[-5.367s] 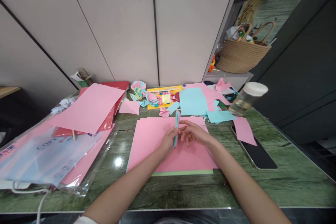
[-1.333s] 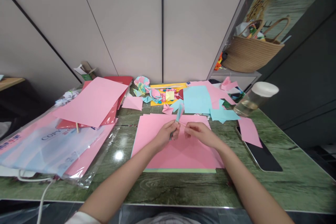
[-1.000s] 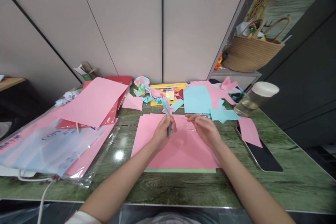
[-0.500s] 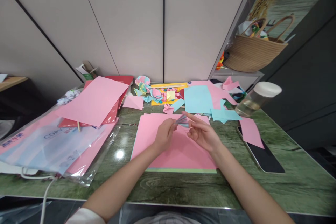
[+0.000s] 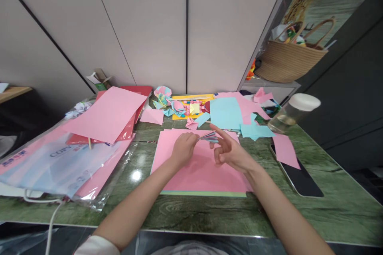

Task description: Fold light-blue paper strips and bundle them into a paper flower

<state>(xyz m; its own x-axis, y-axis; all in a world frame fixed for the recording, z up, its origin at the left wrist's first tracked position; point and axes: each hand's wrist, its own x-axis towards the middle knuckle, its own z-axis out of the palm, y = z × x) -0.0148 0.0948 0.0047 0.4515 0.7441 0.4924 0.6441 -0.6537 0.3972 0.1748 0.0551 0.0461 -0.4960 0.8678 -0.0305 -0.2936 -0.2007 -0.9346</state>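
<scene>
Pinched at its left end by my left hand (image 5: 183, 150) is a small pleated paper fan (image 5: 209, 137) in blue-grey and pink, its folds spreading to the right. My right hand (image 5: 229, 149) is at the fan's wide end, index finger raised and the other fingers curled apart. Whether those fingers touch the folds I cannot tell. Both hands hover over a stack of pink paper (image 5: 203, 175), with a green sheet showing along its front edge.
Behind lie light-blue paper (image 5: 226, 112), folded paper flowers (image 5: 178, 106) and a yellow sheet (image 5: 176, 116) with beads. At right are a phone (image 5: 303, 177) and a capped bottle (image 5: 291, 115). A plastic paper bag (image 5: 68, 163) covers the left side.
My left hand has shifted slightly left and the fan has tipped flatter, pointing more to the right. My right hand has moved a little right, its index finger now straighter.
</scene>
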